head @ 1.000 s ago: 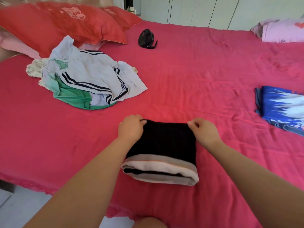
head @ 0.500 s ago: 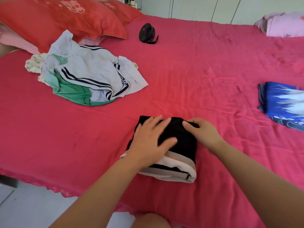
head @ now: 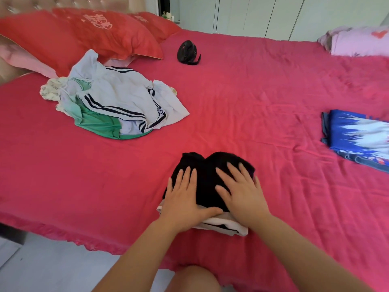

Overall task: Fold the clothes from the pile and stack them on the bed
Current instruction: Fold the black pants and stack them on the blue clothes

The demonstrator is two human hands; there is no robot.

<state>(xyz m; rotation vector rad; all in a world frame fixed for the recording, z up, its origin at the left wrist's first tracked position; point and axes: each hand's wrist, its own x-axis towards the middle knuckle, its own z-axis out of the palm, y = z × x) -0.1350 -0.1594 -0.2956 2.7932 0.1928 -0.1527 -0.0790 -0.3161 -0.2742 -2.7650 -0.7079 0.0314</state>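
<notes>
While the wide, wrinkled red-pink bed (head: 252, 98) fills most of the view, pale wardrobe doors (head: 252, 15) line the far wall and a strip of light floor (head: 42, 266) shows below its near edge. Red pillows (head: 84, 36) sit at the head end on the left, with a small black fan (head: 188, 52) just beside them and a pink bundle of bedding (head: 357, 42) at the far right. The folded black garment (head: 207, 175) (pale lining showing along its near side) lies close to the bed's near edge. Both hands lie flat on top of it, side by side: the left hand (head: 185, 199) on its left half, the right hand (head: 242, 192) on its right half, fingers straight and spread, gripping nothing. The pile of unfolded clothes (head: 113, 102) lies well apart to the left, and a folded blue-and-white garment (head: 357, 138) well apart to the right.
</notes>
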